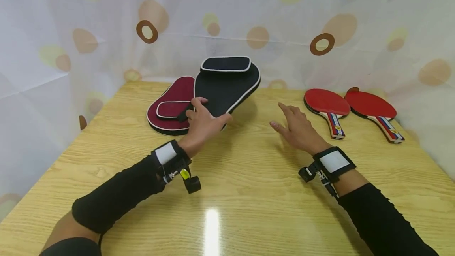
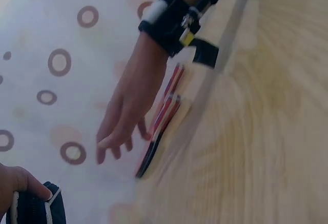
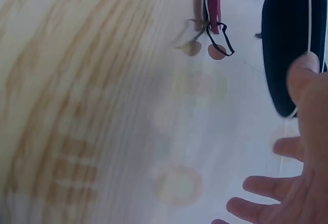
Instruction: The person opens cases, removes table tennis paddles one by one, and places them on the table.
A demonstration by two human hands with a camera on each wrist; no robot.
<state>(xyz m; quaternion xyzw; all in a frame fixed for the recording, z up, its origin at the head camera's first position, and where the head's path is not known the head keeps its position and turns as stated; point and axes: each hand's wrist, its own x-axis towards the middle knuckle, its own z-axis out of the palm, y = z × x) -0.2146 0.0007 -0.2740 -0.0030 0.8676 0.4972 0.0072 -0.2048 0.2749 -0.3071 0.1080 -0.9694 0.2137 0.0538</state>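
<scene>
My left hand point(image 1: 204, 123) grips the narrow lower end of a black paddle case point(image 1: 225, 90) with white piping and a pocket at its wide top. The case is tilted up off the table, partly overlapping a maroon paddle case point(image 1: 174, 94) in the head view. In the left wrist view, the thumb lies across the edge of the black case point(image 2: 33, 208). My right hand point(image 1: 298, 127) hovers over the table with fingers spread and nothing in it, between the black case and two red table tennis paddles point(image 1: 327, 102).
The paddles lie side by side at the right, striped handles point(image 1: 389, 127) toward me. A wooden table point(image 1: 241, 169) spans the view, with a patterned curtain point(image 1: 227, 15) behind it. In the right wrist view, a black cord loop point(image 3: 221, 39) hangs by the maroon case.
</scene>
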